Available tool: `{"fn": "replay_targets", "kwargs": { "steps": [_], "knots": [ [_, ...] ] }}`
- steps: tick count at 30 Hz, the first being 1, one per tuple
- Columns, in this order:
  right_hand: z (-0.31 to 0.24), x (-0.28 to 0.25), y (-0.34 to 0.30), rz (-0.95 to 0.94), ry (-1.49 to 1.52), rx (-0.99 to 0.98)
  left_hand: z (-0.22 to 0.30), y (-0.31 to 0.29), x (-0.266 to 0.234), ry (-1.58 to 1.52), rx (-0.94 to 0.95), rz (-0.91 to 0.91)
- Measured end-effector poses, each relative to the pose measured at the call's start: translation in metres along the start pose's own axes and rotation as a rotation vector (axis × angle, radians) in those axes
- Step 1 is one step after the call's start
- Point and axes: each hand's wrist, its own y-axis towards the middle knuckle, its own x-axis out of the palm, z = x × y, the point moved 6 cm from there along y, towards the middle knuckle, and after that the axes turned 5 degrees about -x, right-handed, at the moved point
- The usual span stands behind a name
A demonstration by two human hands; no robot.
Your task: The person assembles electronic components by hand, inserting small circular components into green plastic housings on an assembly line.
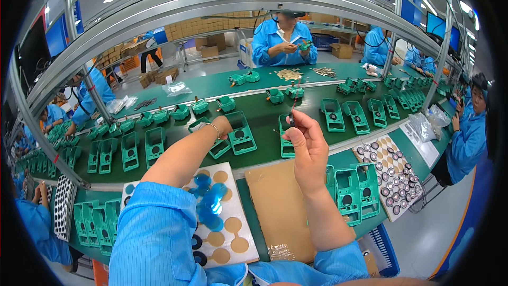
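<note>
My right hand [308, 151] is raised over the near edge of the green belt, pinching a small black round speaker [291, 119] between thumb and fingers. Thin red and dark wires [295, 98] stick up from the speaker. Further left, my left hand [223, 126] reaches over the belt, its fingers curled down on a tilted green plastic housing [220, 150]; the fingertips are mostly hidden. Just right of that hand lies another green housing [241, 136] with a round black part in it. Behind my right hand is a partly covered green housing [286, 150].
Rows of green housings [155, 145] line the belt. Before me lie a white sheet with tan discs [233, 234] and blue film circles [210, 207], brown cardboard [278, 201], and a board of round speakers [397, 180]. A metal frame [211, 8] crosses overhead. Co-workers [283, 42] sit opposite and alongside.
</note>
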Motion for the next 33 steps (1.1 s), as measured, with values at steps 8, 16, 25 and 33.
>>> {"fn": "replay_targets", "kwargs": {
  "steps": [8, 16, 25, 33],
  "knots": [
    [0.007, -0.001, 0.002, -0.020, 0.067, 0.147, 0.019, 0.005, 0.031, -0.385, -0.265, -0.164],
    [-0.007, 0.011, -0.006, -0.111, -0.456, -0.209, 0.034, -0.135, -0.041, -0.861, 0.087, -0.253],
    [-0.030, 0.073, -0.043, -0.412, -0.576, -0.429, -0.004, -0.301, -0.045, -1.035, 0.317, -0.190],
    [-0.045, 0.093, -0.058, -0.497, -0.639, -0.512, -0.019, -0.327, -0.037, -1.117, 0.327, -0.246]
  ]
}}
